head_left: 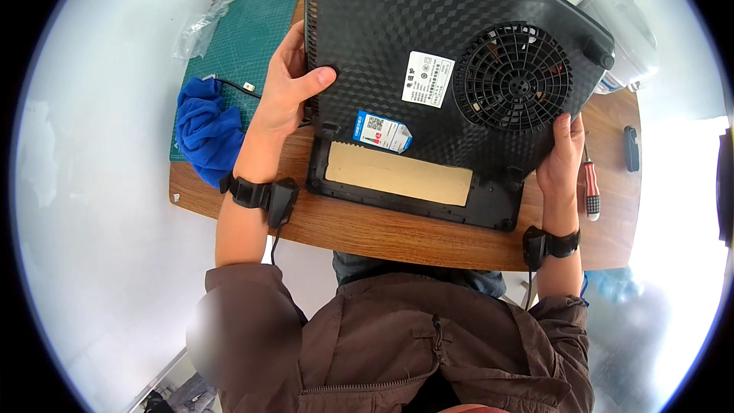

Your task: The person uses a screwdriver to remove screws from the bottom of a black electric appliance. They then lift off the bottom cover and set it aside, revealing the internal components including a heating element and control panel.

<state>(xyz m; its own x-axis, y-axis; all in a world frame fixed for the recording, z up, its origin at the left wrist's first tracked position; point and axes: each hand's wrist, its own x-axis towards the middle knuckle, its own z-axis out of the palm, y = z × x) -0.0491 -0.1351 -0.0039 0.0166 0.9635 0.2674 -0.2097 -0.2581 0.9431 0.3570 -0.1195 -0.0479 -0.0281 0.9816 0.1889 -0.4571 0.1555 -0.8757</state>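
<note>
Both my hands hold up the black plastic bottom cover (367, 38) of an induction cooker, its textured underside facing me. A round fan grille (518, 86), a white label (428, 79) and a blue-and-white sticker (382, 131) show on it. My left hand (287, 95) grips the left edge, thumb on the face and fingers behind. At the lower right edge, my right hand (560, 157) closes on the cover, its other fingers hidden. Beneath lies the cooker's other black half (493, 213), partly covered, with a tan panel (401, 176) showing. Whether the halves touch is unclear.
A red-and-black screwdriver (591, 187) and a small dark case (631, 149) lie on the wooden table (367, 233) at right. Left are a green cutting mat (248, 30), a blue cloth (206, 134), a clear plastic bag (200, 30) and a cable with a white connector (248, 87).
</note>
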